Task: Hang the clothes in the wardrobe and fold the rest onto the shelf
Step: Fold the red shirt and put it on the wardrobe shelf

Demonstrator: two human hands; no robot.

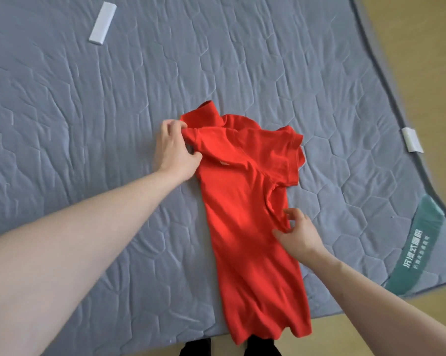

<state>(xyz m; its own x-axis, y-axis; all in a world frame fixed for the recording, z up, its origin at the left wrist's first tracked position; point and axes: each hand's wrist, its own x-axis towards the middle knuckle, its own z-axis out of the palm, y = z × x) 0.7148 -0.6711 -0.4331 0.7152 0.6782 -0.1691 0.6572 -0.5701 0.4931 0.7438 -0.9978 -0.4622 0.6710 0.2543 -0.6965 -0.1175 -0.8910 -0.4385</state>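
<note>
A red short-sleeved polo shirt [247, 214] lies lengthwise on the grey quilted mattress [88, 124], folded narrow, collar at the far end and hem hanging over the near edge. My left hand [175, 150] grips the shirt's left shoulder fold near the collar. My right hand [298, 235] pinches the shirt's right edge just below the folded-in sleeve.
A white rectangular strip [102, 23] lies on the mattress at the far left. A white tag [412, 140] and a green label [419, 247] sit on the mattress's right border. Wooden floor [427, 47] shows to the right and near. Dark feet [198, 348] stand at the near edge.
</note>
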